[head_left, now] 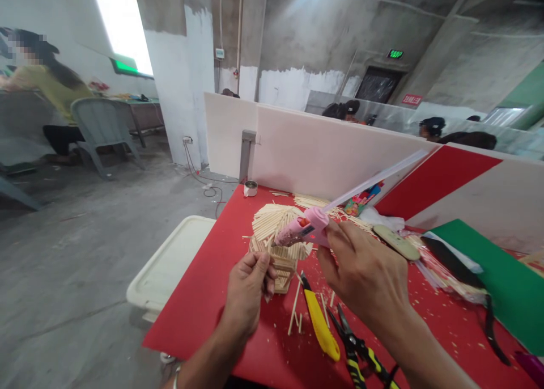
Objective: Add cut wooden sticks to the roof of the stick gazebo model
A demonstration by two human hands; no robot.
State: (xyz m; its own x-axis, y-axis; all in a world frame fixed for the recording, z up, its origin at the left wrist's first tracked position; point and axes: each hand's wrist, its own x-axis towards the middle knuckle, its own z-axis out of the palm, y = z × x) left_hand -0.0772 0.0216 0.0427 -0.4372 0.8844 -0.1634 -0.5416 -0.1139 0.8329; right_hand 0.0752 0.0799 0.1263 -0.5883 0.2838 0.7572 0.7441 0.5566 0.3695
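Note:
My right hand (361,261) is wrapped round the grip of a pink glue gun (304,227). A long translucent glue stick (374,179) juts from the back of the gun, up and to the right. Pinched in my left hand (250,284) is a small wooden stick (269,244), mostly hidden by the fingers, close by the gun's nozzle. Behind and below the nozzle stands a model built of pale wooden sticks (272,222), with a fan-like slatted top; the hands and gun cover part of it.
On the red tabletop (195,315) lie a yellow utility knife (321,321), black-and-yellow pliers (352,343) and loose stick offcuts. A small tin (250,189) stands at the back corner. A white partition (323,151) borders the table; a white lidded bin (170,258) is at left. Other people sit farther off.

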